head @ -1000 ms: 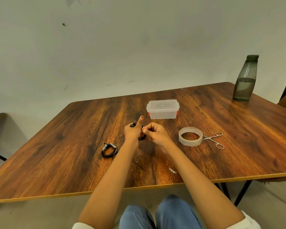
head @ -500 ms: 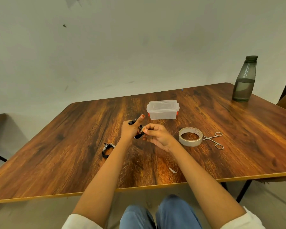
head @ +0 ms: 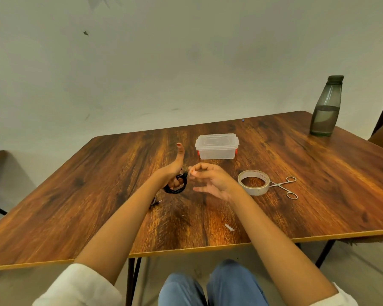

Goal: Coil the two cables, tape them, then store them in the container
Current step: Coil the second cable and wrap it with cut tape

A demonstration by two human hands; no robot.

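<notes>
Left hand: left hand (head: 171,173) raised above the table centre, thumb straight up toward 12 o'clock, remaining fingers curled through and clenched on the coiled black cable (head: 177,183).
Held cable: small black coil hanging at the 6 o'clock side of the left palm, off the table surface, one end pointing toward 3 o'clock at the right fingertips.
Right hand: right hand (head: 210,180) just at 3 o'clock of the coil; thumb and forefinger pinched together at the cable end, the other fingers spread loose. Whether a bit of tape sits in the pinch: cannot tell, too blurred.
Second cable: second cable (head: 155,202) lies on the table at 7 o'clock of the held coil, mostly hidden behind the left forearm; only a dark bit with a pale band shows.
Container: clear container (head: 216,146) with lid on, red clips at the sides, at 1 o'clock of the hands, apart from them.
Tape: tape roll (head: 253,182) flat on the table at 3 o'clock of the right hand, near the wrist.
Scissors: scissors (head: 284,187) lying just at 3 o'clock of the roll, tips toward it.
Scrap: white scrap (head: 229,227) near the table's 6 o'clock edge.
Bottle: grey-green bottle (head: 325,107) upright at the far right corner, about 2 o'clock.
Table: wooden table (head: 97,195) carries all of the above.
</notes>
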